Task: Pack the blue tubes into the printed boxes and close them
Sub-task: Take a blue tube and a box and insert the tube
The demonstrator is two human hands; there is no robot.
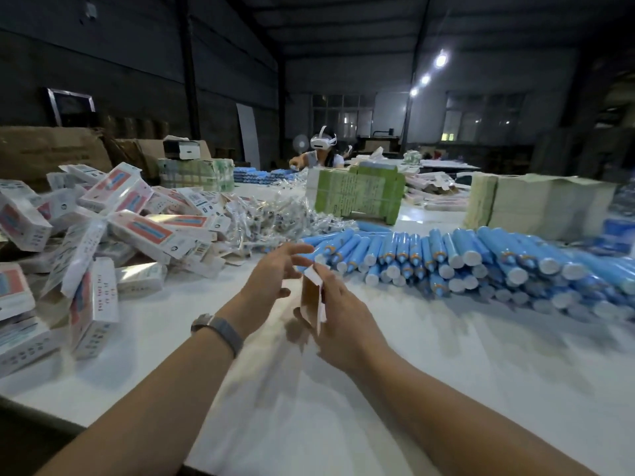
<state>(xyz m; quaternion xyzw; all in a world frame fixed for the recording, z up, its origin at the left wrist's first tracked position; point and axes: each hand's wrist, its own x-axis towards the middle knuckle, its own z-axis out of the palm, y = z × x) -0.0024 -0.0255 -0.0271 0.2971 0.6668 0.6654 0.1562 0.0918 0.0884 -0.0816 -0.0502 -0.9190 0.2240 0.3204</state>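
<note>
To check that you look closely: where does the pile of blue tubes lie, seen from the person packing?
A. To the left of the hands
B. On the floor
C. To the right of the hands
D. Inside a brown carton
C: the tubes lie heaped on the table, right of the hands.

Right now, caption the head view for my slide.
Right hand holds an open printed cardboard box upright; left hand hovers open beside stacked blue plastic tubes.

A dim warehouse packing floor is showing here: heaps of printed boxes (113,214) and blue tubes (464,259) are covering a long white table (446,389), with cardboard cartons (51,152) stacked behind.
</note>
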